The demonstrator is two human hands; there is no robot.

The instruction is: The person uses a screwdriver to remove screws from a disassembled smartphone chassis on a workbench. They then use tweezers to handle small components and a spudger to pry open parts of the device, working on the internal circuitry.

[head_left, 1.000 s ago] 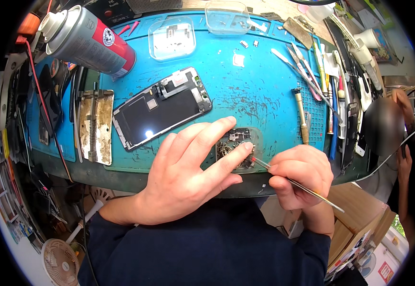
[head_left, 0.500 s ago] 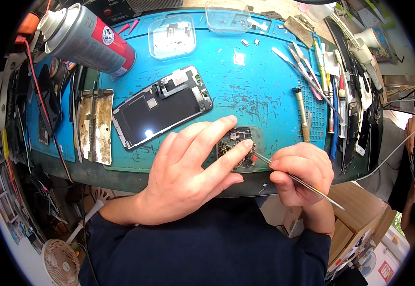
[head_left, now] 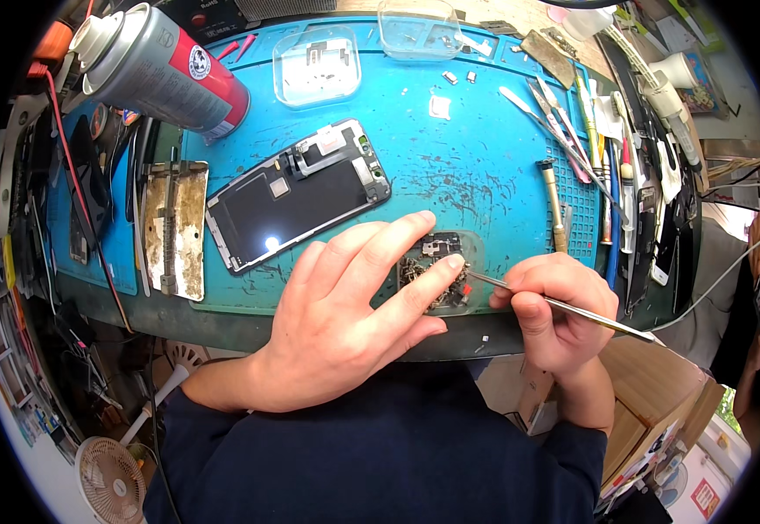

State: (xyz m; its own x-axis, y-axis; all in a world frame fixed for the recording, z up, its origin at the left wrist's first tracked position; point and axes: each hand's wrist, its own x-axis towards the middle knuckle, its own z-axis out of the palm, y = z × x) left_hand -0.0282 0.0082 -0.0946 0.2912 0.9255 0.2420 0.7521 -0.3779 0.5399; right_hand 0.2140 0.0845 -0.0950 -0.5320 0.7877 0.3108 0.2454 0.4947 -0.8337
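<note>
A small clear tray [head_left: 476, 249] full of tiny metal parts [head_left: 436, 284] lies by the mat's near edge, a small black-and-grey part [head_left: 441, 245] at its far end. My left hand [head_left: 345, 310] is spread flat over its left side, index fingertip over the metal parts; whether it presses on the tray I cannot tell. My right hand [head_left: 563, 310] pinches slim metal tweezers [head_left: 594, 316], their tip pointing left at the tray's right side. Beyond my left hand lies a phone screen assembly [head_left: 297, 196], dark inner side up.
A spray can [head_left: 170, 74] stands back left beside a metal holder [head_left: 175, 227]. Two clear boxes [head_left: 317, 68] sit at the back. Several tools [head_left: 572, 131] lie along the right side of the blue mat [head_left: 450, 166]. A wooden cabinet [head_left: 650, 393] stands at lower right.
My right hand has shifted slightly right, and the tweezers have turned flatter, their tip still by the tray's right side. My left hand has stayed in place.
</note>
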